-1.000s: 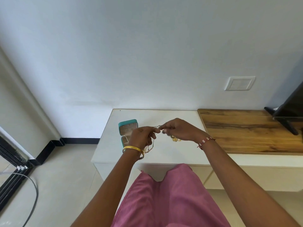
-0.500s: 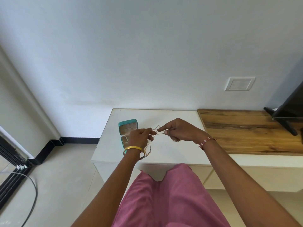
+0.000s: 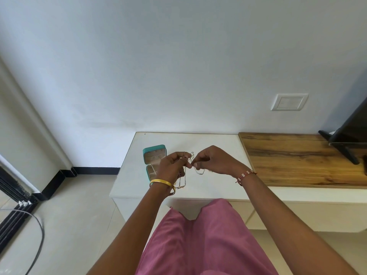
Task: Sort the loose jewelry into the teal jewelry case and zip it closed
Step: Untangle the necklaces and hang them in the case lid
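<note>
Nearest, a loop of thin chain [image 3: 181, 185] drooping below the left wrist, close above the white tabletop [image 3: 218, 187] or perhaps brushing it (too fine to tell which). Likely trouble right there: snagging on the gold bangle [image 3: 161, 184] beside it, or knotting tighter if pulled apart too hard. Risk too of a slip, with so slender a strand held only at fingertips, and a drop to the floor past the near edge.

A little farther, left hand [image 3: 172, 165] with fingers curled, pinching the chain near its top; right hand [image 3: 213, 161] likewise pinching, thumb and forefinger closed on the strand. Fingertips of the two almost meeting, a short stretch of chain between them, a small loop poking up above the pinch, another curl hanging under the right fingers. Whether one necklace or two tangled: cannot tell.

Beyond the left hand, teal jewelry case [image 3: 154, 161] standing open on the tabletop, lid up, partly hidden by the knuckles, apart from the chain. Judged early in the task: nothing seen going in yet, zip undone.
</note>
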`<action>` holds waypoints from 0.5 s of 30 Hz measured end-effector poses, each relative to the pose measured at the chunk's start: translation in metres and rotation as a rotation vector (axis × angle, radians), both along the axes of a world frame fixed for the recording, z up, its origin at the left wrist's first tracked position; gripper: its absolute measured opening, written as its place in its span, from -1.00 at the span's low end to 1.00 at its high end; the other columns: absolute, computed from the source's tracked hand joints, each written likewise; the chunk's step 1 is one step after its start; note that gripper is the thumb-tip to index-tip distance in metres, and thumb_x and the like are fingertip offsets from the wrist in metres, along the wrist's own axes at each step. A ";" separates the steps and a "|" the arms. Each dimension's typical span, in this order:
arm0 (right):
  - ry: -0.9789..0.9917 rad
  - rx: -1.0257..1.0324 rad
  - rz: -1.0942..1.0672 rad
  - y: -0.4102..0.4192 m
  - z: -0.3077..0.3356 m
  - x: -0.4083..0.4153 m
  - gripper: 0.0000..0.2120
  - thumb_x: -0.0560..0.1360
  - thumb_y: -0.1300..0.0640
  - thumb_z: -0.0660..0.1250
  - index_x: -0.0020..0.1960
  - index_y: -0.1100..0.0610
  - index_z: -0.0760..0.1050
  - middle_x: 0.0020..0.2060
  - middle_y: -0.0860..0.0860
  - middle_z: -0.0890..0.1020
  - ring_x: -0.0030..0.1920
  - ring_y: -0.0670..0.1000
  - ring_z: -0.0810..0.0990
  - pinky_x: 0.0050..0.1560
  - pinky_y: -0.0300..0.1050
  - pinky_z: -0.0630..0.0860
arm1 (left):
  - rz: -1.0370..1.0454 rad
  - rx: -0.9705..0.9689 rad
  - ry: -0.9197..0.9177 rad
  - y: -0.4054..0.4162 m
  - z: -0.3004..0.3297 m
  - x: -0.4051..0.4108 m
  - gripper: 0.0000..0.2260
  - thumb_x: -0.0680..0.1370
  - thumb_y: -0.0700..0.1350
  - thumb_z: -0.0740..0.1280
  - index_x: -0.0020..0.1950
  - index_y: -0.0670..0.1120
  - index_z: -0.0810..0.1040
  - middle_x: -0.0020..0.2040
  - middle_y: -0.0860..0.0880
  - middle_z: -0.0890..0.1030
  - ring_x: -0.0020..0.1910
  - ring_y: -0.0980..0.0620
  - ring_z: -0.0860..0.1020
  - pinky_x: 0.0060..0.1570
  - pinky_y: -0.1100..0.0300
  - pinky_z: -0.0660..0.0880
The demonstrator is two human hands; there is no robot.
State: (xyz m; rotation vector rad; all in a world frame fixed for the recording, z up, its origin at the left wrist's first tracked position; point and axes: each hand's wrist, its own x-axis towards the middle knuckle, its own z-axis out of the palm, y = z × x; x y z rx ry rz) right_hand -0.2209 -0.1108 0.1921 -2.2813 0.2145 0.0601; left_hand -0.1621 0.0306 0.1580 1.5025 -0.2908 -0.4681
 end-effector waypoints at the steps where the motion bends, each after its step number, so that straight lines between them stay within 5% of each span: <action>1: -0.033 0.001 -0.001 0.002 0.001 0.000 -0.86 0.47 0.23 0.34 -0.03 0.25 0.63 -0.40 -0.11 0.55 -0.47 -0.29 0.45 -0.40 -0.47 0.28 | -0.003 -0.010 0.006 -0.001 0.001 -0.001 -0.82 0.54 -0.30 0.22 -0.14 -0.10 0.57 -0.52 0.05 0.57 -0.58 0.15 0.35 -0.46 0.34 0.35; 5: -0.070 0.109 0.006 0.011 0.000 0.001 -0.84 0.46 0.16 0.37 -0.02 0.21 0.63 -0.14 0.19 0.65 -0.16 -0.06 0.50 -0.11 -0.21 0.38 | 0.006 -0.041 0.029 -0.001 0.005 -0.001 -0.81 0.54 -0.29 0.23 -0.18 -0.08 0.56 -0.54 0.07 0.54 -0.58 0.16 0.35 -0.42 0.30 0.37; 15: -0.053 0.423 -0.073 0.018 -0.009 0.002 -0.92 0.46 0.17 0.38 -0.13 0.18 0.59 -0.22 0.09 0.59 -0.14 -0.01 0.51 -0.07 -0.13 0.46 | -0.040 -0.208 0.189 0.005 0.013 0.003 -0.81 0.55 -0.34 0.17 -0.15 -0.16 0.53 -0.58 0.01 0.48 -0.64 0.16 0.34 -0.53 0.36 0.30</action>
